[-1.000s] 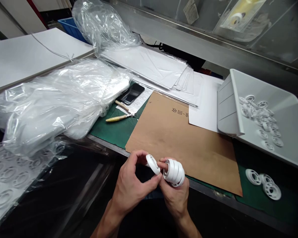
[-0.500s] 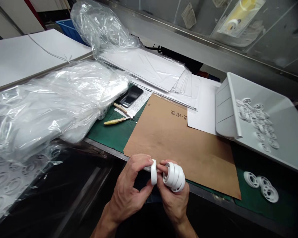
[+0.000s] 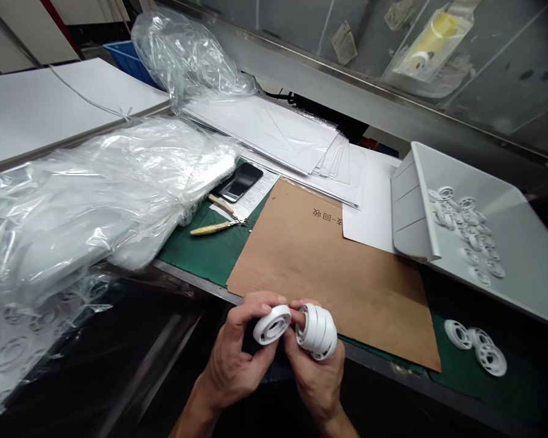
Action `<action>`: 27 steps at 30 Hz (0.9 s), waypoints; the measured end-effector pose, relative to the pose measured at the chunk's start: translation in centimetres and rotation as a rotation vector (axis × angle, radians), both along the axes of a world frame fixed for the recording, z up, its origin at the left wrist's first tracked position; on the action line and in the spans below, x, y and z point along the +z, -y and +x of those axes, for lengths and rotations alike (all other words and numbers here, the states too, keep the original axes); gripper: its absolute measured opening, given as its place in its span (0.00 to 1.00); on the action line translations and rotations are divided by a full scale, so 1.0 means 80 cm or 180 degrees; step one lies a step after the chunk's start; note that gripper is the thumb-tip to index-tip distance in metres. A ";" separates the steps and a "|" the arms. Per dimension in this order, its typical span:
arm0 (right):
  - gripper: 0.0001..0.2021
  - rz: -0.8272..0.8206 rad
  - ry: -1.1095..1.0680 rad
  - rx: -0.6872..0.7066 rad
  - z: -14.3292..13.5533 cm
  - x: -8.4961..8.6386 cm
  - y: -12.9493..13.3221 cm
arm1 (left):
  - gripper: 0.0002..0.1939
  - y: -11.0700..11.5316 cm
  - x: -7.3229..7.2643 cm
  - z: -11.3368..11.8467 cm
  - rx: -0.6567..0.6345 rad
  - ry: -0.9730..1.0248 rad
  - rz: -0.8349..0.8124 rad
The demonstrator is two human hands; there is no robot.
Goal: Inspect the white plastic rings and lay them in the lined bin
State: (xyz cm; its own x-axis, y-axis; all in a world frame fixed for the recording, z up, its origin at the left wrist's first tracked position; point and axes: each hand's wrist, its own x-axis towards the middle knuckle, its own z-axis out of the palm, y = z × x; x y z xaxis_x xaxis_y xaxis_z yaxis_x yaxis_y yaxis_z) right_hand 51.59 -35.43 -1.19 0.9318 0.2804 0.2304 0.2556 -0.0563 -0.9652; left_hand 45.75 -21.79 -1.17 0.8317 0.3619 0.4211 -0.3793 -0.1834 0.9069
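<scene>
The left hand (image 3: 237, 356) pinches a single white ring (image 3: 263, 323) by its rim, fingertips on top and thumb beneath, with its slotted face tilted upward. Just beside it, the right hand (image 3: 317, 383) grips a short stack of white rings (image 3: 320, 330), a finger running through their middles; whether that fingertip touches the single ring, I cannot tell.

To handle the ring well, a light pinch on the rim alone seems best, leaving the face and slots uncovered. The right finger should probably stay straight and fairly level, since a droop could let the stack slide off. Both hands are at the bench's near edge, so a slip might end on the floor; working over the cardboard (image 3: 338, 274), just beyond them, looks safer.

Three loose rings (image 3: 492, 360) lie to the right of the right hand, and further beyond them a grey bin (image 3: 413, 204) holds many more. The pliers (image 3: 209, 229) rest beyond the left hand, apart from the fingers, near a phone (image 3: 241, 181).
</scene>
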 end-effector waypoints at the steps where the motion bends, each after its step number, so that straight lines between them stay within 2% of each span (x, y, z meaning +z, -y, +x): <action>1: 0.14 -0.0006 0.0026 -0.0002 0.000 0.000 -0.001 | 0.30 0.000 -0.002 -0.001 0.0064 -0.0097 -0.0008; 6: 0.13 -0.0016 0.0177 -0.0046 -0.001 0.004 -0.002 | 0.28 -0.004 -0.008 -0.003 0.0374 -0.0425 0.0171; 12: 0.15 -0.0058 0.0176 0.0059 -0.003 0.003 -0.001 | 0.26 -0.006 -0.013 -0.002 0.0475 -0.0520 0.0333; 27: 0.13 -0.0030 0.0129 0.0156 -0.002 -0.001 -0.004 | 0.26 -0.009 -0.011 -0.001 0.0410 -0.0354 0.0340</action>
